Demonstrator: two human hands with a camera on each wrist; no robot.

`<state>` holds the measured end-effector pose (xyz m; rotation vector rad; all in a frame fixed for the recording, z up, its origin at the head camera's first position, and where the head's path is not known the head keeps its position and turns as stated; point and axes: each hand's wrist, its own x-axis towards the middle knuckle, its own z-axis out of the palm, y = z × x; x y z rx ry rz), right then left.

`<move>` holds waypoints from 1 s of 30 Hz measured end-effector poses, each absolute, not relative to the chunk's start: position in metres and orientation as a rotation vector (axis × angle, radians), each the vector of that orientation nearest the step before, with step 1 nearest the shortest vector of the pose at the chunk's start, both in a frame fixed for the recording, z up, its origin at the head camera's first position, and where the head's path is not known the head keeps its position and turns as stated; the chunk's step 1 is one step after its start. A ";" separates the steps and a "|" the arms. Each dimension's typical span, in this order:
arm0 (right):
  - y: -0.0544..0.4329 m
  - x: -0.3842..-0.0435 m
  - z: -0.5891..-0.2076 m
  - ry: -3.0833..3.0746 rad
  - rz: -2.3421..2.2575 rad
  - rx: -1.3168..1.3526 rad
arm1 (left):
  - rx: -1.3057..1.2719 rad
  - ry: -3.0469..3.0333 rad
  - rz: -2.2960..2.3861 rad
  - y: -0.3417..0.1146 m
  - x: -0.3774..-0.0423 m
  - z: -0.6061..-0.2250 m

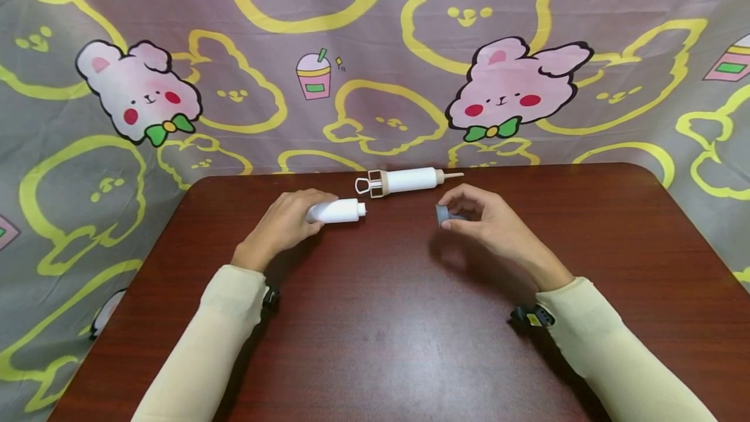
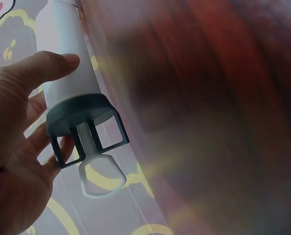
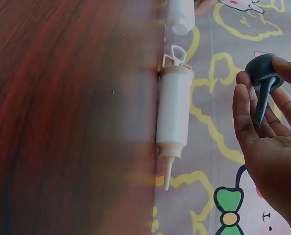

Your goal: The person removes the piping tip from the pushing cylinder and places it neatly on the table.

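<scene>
My left hand (image 1: 285, 221) grips a white syringe barrel (image 1: 341, 211) on its side above the table's back left-centre. In the left wrist view, the thumb lies across the barrel; its dark collar (image 2: 81, 111) has square finger loops and a pale plunger ring (image 2: 103, 193) behind. The front end, facing right, shows a short white neck. My right hand (image 1: 498, 220) pinches a blue-grey nozzle cap (image 1: 442, 215), apart from the barrel. Seen from the right wrist, the cap has a wide round base (image 3: 260, 68) and a thin tapering spout (image 3: 263, 105).
A second syringe (image 1: 412, 179), white with beige collar, loops and nozzle, lies near the back edge of the dark red-brown table (image 1: 375, 318). Its nozzle points right. Behind the table hangs a patterned cloth (image 1: 381, 57).
</scene>
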<state>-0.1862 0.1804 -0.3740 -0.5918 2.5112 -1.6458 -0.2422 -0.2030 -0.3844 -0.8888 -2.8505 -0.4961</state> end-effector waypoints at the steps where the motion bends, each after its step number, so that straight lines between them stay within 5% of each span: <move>1: 0.180 -0.186 -0.374 2.511 -1.645 -0.593 | -0.881 -2.858 -0.494 -0.204 -0.243 -0.385; 30: 0.182 -0.186 -0.377 2.518 -1.637 -0.588 | -0.793 -2.954 -0.455 -0.208 -0.245 -0.390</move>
